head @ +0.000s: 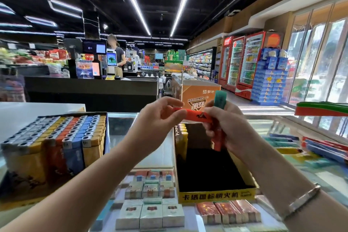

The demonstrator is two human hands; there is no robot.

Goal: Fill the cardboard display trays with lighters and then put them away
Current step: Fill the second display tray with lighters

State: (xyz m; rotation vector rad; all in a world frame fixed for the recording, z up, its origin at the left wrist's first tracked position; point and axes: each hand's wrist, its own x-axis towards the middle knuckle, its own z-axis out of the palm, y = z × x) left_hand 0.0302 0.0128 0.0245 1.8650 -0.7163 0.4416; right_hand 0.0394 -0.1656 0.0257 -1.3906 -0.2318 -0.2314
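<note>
both forearms come up bare from the bottom edge, no sleeves in sight anywhere along them. left hand [156, 120] shows no ring, watch or band. right hand [226, 128] is ringless too, but its wrist carries a slim, flat silver-toned bracelet [301, 201], pale and shiny, sitting snug across the arm.
</note>
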